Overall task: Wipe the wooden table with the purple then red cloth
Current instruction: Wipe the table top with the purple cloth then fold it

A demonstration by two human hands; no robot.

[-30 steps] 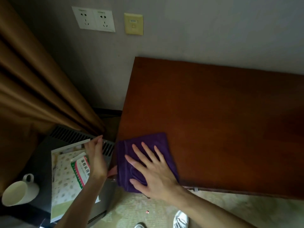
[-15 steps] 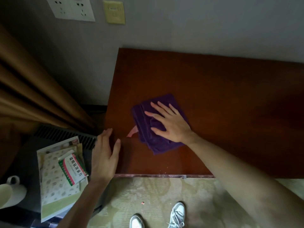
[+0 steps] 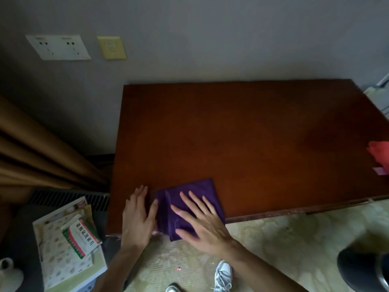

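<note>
Your purple cloth [image 3: 189, 207] lies folded at the near-left corner of the wooden table [image 3: 242, 133], its long axis running from the near edge toward the wall, the near end hanging just past the edge. Your right hand [image 3: 202, 226] presses flat on it, fingers spread and pointing away from you; nothing is gripped. Your left hand [image 3: 137, 218] rests flat on the bare wood just beside the cloth (thumb touching its left fold), also grasping nothing. The red cloth [image 3: 380, 154] sits at the table's right side, cut off by the frame. A mug [image 3: 8, 270] at lower left is mostly out of view.
</note>
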